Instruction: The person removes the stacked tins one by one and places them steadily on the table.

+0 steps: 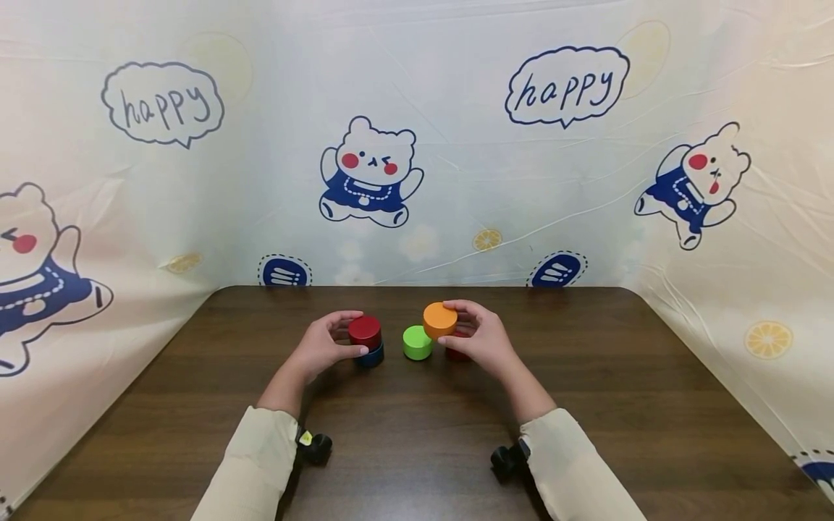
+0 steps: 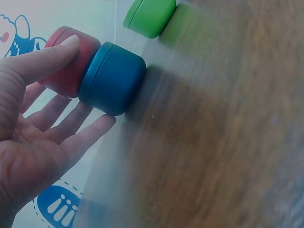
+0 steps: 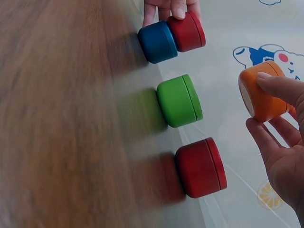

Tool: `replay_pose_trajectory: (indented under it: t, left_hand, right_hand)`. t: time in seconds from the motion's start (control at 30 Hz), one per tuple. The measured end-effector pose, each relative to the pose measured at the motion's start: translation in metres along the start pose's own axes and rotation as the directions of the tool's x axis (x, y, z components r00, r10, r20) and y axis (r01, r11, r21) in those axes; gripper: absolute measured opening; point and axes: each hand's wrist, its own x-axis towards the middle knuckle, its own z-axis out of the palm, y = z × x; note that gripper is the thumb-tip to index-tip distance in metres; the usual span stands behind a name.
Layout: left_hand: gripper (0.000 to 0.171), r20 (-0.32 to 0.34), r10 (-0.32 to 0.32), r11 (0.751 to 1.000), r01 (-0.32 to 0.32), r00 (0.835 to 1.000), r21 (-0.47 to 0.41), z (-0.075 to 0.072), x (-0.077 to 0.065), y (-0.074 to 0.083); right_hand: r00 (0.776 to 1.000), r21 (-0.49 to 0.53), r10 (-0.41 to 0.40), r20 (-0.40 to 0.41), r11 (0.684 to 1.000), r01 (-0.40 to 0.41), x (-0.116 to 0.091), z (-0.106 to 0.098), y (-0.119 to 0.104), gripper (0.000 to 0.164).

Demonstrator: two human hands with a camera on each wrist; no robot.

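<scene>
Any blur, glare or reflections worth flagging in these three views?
Head: mostly sharp, with a pale sheen on the table near the bottom edge; left wrist: the table's grain is blurred, with a dark patch beside the blue container; right wrist: the grain is soft too, with green and red tints beside the green container and the lower red container.

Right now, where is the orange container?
In the head view, the orange container is near the middle of the picture, held up off the table in the right hand, just right of the green container.
</scene>
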Motion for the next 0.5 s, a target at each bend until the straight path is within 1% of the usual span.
replay_pose_trajectory:
  t: [0.5]
  left_hand:
    - [0.069, 0.005, -0.003, 1.0, 0.003, 1.0, -0.004, 0.0, -0.002, 0.001]
  right_hand:
    - [0.999, -0.02, 0.028, -0.021, 0.999, -0.029, -0.006, -0.012, 0.005, 0.056]
